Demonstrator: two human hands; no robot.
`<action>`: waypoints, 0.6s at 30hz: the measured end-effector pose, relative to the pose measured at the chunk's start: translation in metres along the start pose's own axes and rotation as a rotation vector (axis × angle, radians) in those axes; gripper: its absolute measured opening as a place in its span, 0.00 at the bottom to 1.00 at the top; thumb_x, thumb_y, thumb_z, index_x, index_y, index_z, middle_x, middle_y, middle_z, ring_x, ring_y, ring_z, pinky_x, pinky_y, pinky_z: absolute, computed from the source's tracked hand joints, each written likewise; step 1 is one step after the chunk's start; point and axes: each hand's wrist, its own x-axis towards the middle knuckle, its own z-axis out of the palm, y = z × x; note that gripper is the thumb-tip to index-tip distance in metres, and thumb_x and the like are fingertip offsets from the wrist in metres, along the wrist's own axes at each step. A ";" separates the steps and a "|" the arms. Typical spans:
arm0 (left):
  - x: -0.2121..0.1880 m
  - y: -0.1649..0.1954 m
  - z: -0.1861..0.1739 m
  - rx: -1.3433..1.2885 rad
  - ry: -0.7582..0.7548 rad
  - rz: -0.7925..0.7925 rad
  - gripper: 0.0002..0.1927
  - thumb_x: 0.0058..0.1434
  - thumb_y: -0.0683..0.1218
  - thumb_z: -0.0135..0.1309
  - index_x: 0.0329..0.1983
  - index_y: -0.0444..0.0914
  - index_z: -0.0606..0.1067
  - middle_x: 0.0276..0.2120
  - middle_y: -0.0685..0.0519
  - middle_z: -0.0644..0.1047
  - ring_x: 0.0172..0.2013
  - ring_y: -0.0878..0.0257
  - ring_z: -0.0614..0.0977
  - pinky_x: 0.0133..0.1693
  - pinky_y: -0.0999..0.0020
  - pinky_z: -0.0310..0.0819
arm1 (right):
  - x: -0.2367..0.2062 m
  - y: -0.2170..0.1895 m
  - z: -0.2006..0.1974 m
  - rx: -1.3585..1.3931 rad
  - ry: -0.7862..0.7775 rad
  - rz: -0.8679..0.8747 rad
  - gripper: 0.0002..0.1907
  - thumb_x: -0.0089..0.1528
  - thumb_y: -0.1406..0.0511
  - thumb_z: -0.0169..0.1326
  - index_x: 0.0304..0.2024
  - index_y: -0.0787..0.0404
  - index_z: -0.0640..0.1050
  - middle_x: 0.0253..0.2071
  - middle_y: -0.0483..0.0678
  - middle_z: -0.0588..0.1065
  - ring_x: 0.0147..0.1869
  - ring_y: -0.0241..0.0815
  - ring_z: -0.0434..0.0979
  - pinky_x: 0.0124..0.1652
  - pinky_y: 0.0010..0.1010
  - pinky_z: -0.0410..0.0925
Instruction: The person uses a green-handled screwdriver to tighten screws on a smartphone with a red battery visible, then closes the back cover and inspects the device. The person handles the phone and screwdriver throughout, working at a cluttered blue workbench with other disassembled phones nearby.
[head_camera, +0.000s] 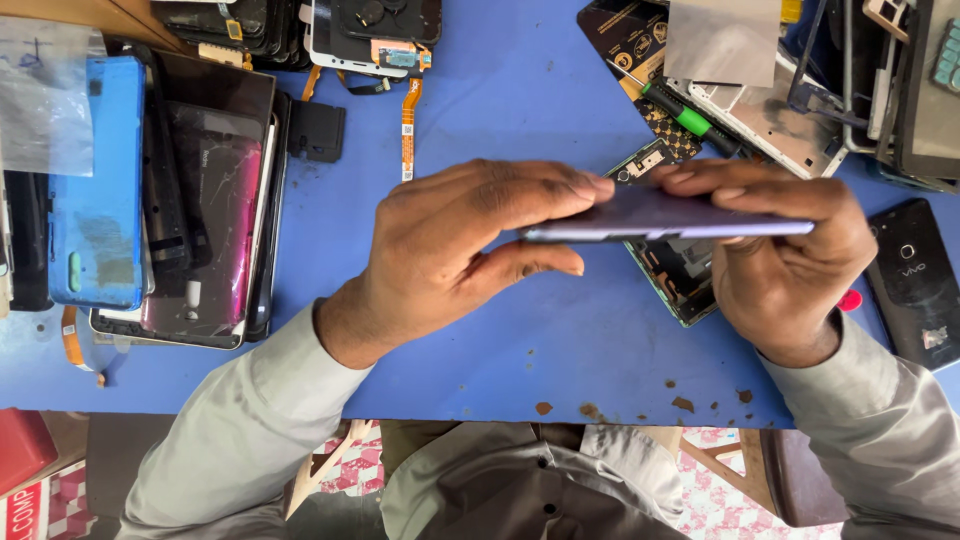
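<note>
A thin purple phone back cover (660, 215) is held edge-on above the blue table (500, 340). My left hand (450, 250) pinches its left end between thumb and fingers. My right hand (790, 250) grips its right end, fingers curled over the top. Beneath the cover lies an opened phone body (680, 275) with its circuit board showing, partly hidden by both hands.
Stacked phone panels, a blue back cover (98, 180) and a cracked pink one (205, 220) lie at the left. Orange flex cables (408, 125) and screens sit at the top. A green-handled screwdriver (690, 118) and frames lie top right, a black phone (915, 280) at the right.
</note>
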 end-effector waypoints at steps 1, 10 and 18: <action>0.000 0.000 -0.001 -0.010 0.014 0.005 0.21 0.58 0.39 0.67 0.53 0.32 0.74 0.50 0.44 0.80 0.52 0.52 0.85 0.53 0.65 0.83 | 0.000 0.001 0.000 0.030 0.019 0.006 0.10 0.73 0.67 0.53 0.51 0.66 0.68 0.46 0.63 0.77 0.53 0.54 0.83 0.57 0.45 0.79; -0.005 0.004 -0.007 -0.013 0.060 -0.079 0.15 0.66 0.32 0.62 0.56 0.32 0.77 0.48 0.46 0.81 0.48 0.58 0.87 0.46 0.72 0.84 | 0.000 0.000 0.002 0.065 0.013 0.051 0.11 0.74 0.66 0.55 0.52 0.66 0.69 0.47 0.63 0.78 0.55 0.54 0.83 0.60 0.45 0.78; -0.009 0.003 -0.005 0.038 0.114 -0.089 0.14 0.67 0.31 0.61 0.55 0.32 0.76 0.48 0.45 0.81 0.48 0.59 0.87 0.46 0.72 0.84 | -0.014 0.011 -0.007 0.048 0.014 0.123 0.11 0.74 0.65 0.56 0.52 0.64 0.69 0.46 0.61 0.80 0.52 0.50 0.84 0.51 0.34 0.78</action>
